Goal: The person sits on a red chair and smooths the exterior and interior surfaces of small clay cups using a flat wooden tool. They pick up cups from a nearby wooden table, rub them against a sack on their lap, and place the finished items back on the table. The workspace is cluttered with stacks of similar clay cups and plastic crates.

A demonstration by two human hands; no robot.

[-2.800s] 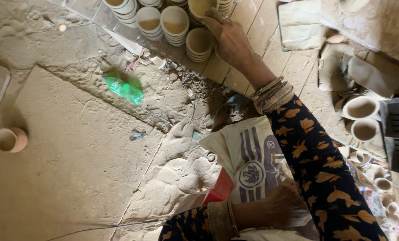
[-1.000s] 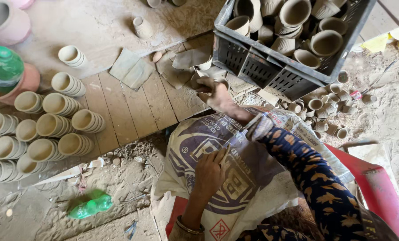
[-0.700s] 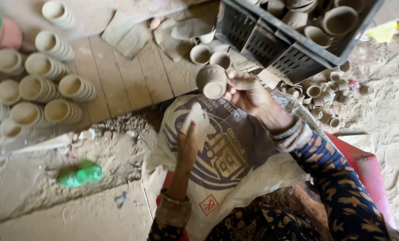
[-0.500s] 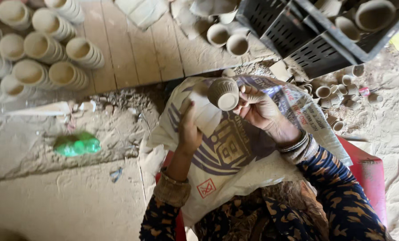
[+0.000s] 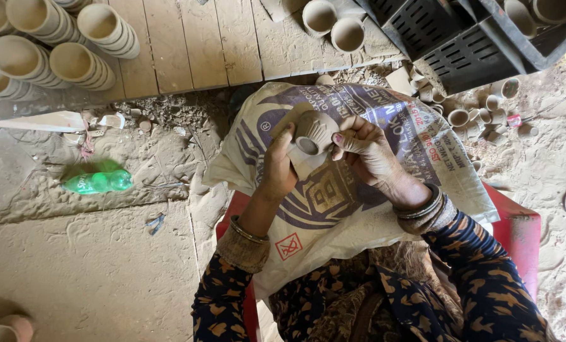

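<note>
A small unfired clay cup (image 5: 314, 130) is held over my lap, its base turned toward me. My right hand (image 5: 369, 152) grips its right side with fingers curled around the rim. My left hand (image 5: 278, 166) holds its left side, and a pale rag or paper (image 5: 306, 163) hangs below the cup between both hands. A white woven sack with blue and red print (image 5: 384, 190) is spread across my knees under them.
Stacks of clay cups (image 5: 55, 44) lie on wooden planks (image 5: 194, 44) at top left. Two more cups (image 5: 333, 25) stand beside a black plastic crate (image 5: 473, 38) holding cups. Small cups (image 5: 479, 111) litter the sand at right. A green bottle (image 5: 98, 182) lies left. Red seat (image 5: 517, 228) under me.
Earlier my right hand reached out to the cups by the crate; it has brought one cup back to my lap, and both hands now hold it. The view tilted down.
</note>
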